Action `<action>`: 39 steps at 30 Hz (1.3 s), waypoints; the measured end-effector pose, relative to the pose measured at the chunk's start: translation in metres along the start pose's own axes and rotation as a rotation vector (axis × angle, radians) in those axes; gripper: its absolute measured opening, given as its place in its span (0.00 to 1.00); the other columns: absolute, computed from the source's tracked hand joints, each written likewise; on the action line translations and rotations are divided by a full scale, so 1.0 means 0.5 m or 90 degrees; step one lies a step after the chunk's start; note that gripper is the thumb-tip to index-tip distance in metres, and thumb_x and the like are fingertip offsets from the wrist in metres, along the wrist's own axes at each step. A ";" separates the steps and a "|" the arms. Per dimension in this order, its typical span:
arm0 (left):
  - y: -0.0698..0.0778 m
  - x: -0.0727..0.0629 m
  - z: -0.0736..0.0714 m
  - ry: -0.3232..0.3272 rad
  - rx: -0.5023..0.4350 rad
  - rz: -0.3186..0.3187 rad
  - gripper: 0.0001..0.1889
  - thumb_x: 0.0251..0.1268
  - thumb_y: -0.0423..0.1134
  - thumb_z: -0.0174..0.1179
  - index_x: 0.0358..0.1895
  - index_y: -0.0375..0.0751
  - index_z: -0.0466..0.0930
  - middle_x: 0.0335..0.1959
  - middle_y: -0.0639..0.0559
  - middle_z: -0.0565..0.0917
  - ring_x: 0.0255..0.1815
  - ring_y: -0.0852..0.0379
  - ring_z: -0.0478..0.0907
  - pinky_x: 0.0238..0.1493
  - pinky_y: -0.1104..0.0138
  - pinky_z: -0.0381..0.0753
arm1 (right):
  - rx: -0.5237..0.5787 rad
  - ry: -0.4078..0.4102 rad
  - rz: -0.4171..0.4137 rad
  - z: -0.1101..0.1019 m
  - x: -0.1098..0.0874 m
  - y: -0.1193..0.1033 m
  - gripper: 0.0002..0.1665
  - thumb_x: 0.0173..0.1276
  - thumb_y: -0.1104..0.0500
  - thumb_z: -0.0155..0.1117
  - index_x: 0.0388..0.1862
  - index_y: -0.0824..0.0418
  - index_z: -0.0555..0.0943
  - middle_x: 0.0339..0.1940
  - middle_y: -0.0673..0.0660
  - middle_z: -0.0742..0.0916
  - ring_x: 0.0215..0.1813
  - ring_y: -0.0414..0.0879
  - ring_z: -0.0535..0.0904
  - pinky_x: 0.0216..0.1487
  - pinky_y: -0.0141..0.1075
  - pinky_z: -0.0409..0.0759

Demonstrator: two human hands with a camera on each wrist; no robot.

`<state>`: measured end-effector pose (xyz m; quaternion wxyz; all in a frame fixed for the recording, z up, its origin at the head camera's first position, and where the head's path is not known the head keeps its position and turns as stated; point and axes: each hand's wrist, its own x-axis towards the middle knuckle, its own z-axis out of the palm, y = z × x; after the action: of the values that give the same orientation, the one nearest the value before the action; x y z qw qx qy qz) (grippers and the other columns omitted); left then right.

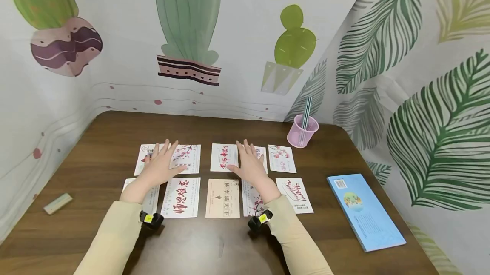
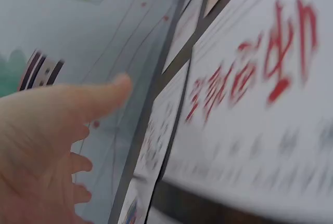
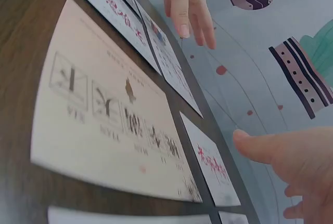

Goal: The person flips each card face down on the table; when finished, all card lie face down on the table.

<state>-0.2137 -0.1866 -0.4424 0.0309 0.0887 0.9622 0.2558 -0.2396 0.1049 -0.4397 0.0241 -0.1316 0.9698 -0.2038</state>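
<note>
Looks like layout step, nothing gripped

Next move likely calls for fingertip nudges. One tabletop (image 1: 199, 249); one blue book (image 1: 363, 213), right; my left hand (image 1: 158, 168) and right hand (image 1: 252, 168), fingers spread, empty, over ten cards (image 1: 223, 198), five far, five near, mid-tabletop; one pink cup (image 1: 300, 136), far right; one pale block (image 1: 58, 203), left.

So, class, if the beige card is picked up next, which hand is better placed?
Probably the right hand: it holds nothing and, in the head view, is nearer the beige card. The left hand is also free, but over cards farther left.
</note>
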 end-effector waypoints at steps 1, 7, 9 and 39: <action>-0.010 0.000 -0.006 0.005 -0.012 0.006 0.45 0.67 0.52 0.59 0.77 0.32 0.47 0.76 0.24 0.46 0.75 0.21 0.39 0.66 0.25 0.42 | 0.008 0.000 -0.004 0.002 0.003 -0.003 0.52 0.64 0.40 0.66 0.79 0.55 0.53 0.81 0.62 0.55 0.80 0.64 0.50 0.70 0.72 0.52; -0.073 -0.008 -0.031 0.039 -0.056 0.039 0.38 0.66 0.41 0.62 0.72 0.26 0.57 0.70 0.23 0.61 0.70 0.25 0.58 0.68 0.35 0.59 | 0.051 0.004 -0.055 0.010 0.017 -0.029 0.48 0.64 0.49 0.70 0.76 0.62 0.58 0.77 0.63 0.64 0.76 0.61 0.61 0.72 0.58 0.64; -0.088 -0.014 -0.036 0.052 -0.074 0.032 0.36 0.65 0.40 0.63 0.71 0.27 0.58 0.69 0.23 0.63 0.69 0.25 0.60 0.67 0.35 0.61 | 0.075 0.004 -0.074 0.014 0.021 -0.038 0.46 0.64 0.51 0.70 0.75 0.64 0.60 0.75 0.64 0.67 0.75 0.61 0.63 0.73 0.53 0.65; -0.160 -0.016 -0.033 0.054 -0.168 -0.100 0.56 0.52 0.40 0.73 0.74 0.21 0.42 0.72 0.16 0.46 0.74 0.21 0.38 0.70 0.31 0.46 | 0.188 -0.108 -0.160 0.111 0.114 -0.235 0.36 0.62 0.59 0.72 0.68 0.61 0.71 0.62 0.56 0.81 0.61 0.47 0.78 0.58 0.31 0.78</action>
<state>-0.2202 -0.2645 -0.4677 0.0213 -0.0024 0.9245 0.3805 -0.2602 -0.0356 -0.4429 0.0988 -0.2635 0.8999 -0.3333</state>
